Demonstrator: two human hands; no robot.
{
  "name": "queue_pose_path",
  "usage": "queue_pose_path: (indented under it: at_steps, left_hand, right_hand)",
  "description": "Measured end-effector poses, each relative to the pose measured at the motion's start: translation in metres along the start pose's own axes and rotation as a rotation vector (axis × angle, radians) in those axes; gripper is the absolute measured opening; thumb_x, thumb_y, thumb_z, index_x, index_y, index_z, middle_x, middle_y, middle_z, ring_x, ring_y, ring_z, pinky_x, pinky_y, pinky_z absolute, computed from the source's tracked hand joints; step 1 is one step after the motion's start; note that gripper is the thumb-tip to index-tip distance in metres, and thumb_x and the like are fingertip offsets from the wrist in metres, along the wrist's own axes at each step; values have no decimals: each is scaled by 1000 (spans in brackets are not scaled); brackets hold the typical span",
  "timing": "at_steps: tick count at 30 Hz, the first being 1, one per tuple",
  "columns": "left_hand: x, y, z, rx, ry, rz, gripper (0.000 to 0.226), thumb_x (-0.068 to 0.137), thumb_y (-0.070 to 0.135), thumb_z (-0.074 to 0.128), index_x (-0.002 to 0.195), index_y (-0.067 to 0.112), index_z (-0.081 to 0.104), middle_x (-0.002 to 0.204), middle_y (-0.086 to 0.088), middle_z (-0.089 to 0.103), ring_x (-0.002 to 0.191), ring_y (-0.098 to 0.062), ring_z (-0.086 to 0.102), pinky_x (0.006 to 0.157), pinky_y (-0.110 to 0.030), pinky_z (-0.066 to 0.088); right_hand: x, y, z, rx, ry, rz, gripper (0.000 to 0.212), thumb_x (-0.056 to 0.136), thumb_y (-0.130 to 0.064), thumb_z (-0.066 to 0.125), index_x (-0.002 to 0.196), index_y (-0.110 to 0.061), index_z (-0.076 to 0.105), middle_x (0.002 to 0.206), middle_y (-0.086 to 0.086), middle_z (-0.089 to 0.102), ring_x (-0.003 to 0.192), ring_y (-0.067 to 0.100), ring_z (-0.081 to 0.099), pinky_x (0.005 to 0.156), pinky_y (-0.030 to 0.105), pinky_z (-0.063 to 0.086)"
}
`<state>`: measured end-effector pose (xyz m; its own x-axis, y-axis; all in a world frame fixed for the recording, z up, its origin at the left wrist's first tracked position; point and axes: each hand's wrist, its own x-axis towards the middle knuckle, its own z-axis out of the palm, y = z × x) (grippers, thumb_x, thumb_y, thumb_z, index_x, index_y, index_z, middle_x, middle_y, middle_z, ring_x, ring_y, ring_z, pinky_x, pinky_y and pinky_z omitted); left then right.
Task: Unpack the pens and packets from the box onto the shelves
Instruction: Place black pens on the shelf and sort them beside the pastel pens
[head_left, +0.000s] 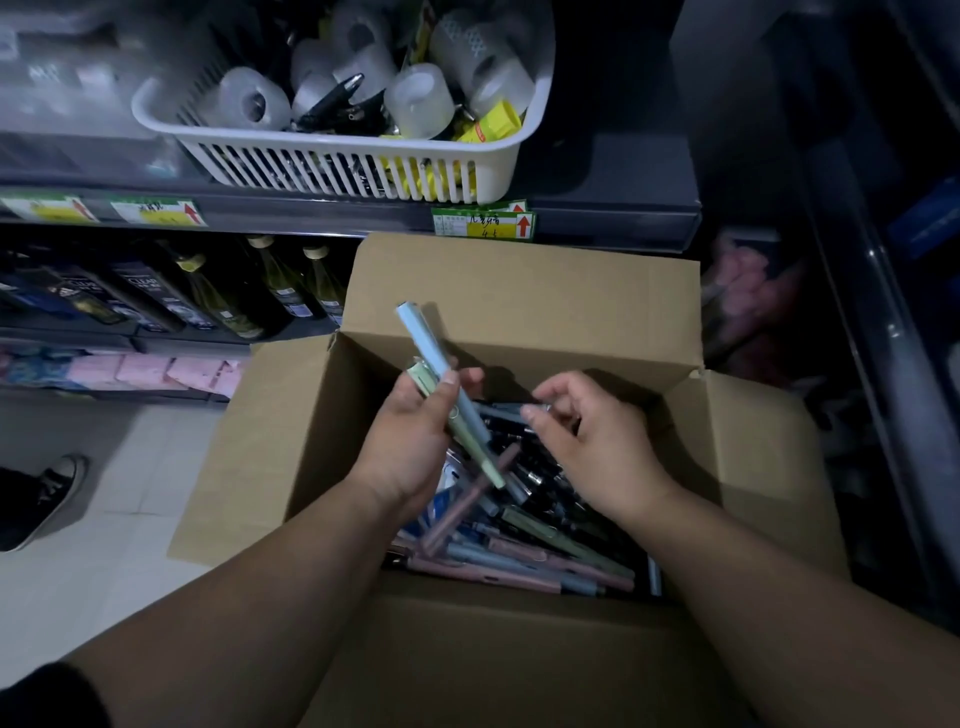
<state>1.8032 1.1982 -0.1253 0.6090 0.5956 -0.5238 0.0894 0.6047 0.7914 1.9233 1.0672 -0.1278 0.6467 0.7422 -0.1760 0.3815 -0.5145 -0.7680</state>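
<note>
Right over the open cardboard box (519, 291), the left hand (410, 441) grips two pens together: a pale blue pen (431, 353) whose top end sticks up past the thumb towards the box's far flap, and a pale green pen (470, 447) lying against it, its lower end pointing down into the box. The fingers are wrapped round both, thumb pressed across the blue one. Just beside it, the right hand (587, 441) hovers above the heap, half curled, with thumb and forefinger pinched on something small and dark; what exactly it is, I cannot tell. The two hands sit close but do not touch.

Below them, the box is full of loose pens (519, 561) in pink, blue, green and black, piled every which way, thickest along the near edge. A blue and white packet (441, 506) peeks out under the left wrist. All four flaps are folded outward.

Behind the box's far flap runs a dark shelf (311, 213) with price labels (483, 221) along its front edge. On it stands a white slotted basket (337, 166) holding rolls of clear tape (249, 101) and yellow packs. One shelf down, at the left, stand dark bottles (291, 291). Pale floor tiles (130, 467) show at the left, with a dark sneaker (52, 493) at the frame's left edge. Dim lighting all round.
</note>
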Motion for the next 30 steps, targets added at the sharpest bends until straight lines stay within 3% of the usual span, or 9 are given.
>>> queue_pose_path:
  at_steps: [4,8,11,14,17,19,22,27,30]
  left_hand:
    - [-3,5,2,336,-42,132,16,100,25,46,110,20,57,93,-2,66,87,-5,65,60,-15,53]
    - [0,-3,-6,912,-123,108,5,98,27,50,100,27,54,74,8,63,57,2,58,42,-12,41]
    - [2,-16,-17,1228,-97,95,26,94,33,55,119,26,51,75,7,59,56,-7,54,43,-20,37]
    - [5,-21,-27,1444,-122,273,35,90,40,60,121,26,53,89,4,60,62,-8,52,50,-20,38]
    - [12,-23,-31,1613,-187,270,44,90,31,62,131,21,50,116,-6,61,90,-20,59,72,-31,49]
    - [17,-25,-31,1693,-212,213,40,90,27,62,128,18,53,119,-8,58,100,-25,59,82,-34,50]
    - [20,-29,-30,1750,-222,145,27,91,25,59,116,14,57,117,-9,54,100,-25,57,79,-31,44]
    - [19,-29,-28,1734,-199,89,29,94,30,56,115,10,55,120,-12,47,104,-29,53,84,-34,44]
    - [16,-26,-27,1718,-180,119,30,96,29,53,118,8,55,119,-13,51,104,-28,53,85,-35,45]
  right_hand:
    - [-10,25,7,-52,-280,256,76,73,-46,78,136,-29,40,110,-11,59,96,5,55,77,24,41]
    - [-22,39,14,-252,-424,304,91,65,-45,84,139,-24,36,117,-7,56,101,8,52,80,23,41]
    - [-22,42,17,-361,-398,276,87,62,-39,87,133,-22,40,128,-2,54,113,15,51,87,26,43]
    - [-23,45,17,-411,-332,299,90,57,-43,88,129,-20,39,128,2,45,122,20,40,96,32,42]
    - [-24,46,17,-429,-383,342,82,60,-47,85,124,-19,41,119,0,53,109,17,48,83,30,45]
    - [-24,45,16,-441,-451,318,66,67,-46,80,118,-22,46,111,-3,59,96,14,52,75,28,44]
    - [-24,43,16,-472,-501,197,37,77,-39,74,107,-22,60,104,-3,61,89,13,52,71,27,43]
    - [-23,40,16,-539,-601,125,36,86,-39,66,114,-18,59,113,4,62,99,21,57,70,26,39]
    - [-22,38,17,-599,-652,100,26,90,-39,61,101,-17,55,108,6,62,87,19,52,67,27,35]
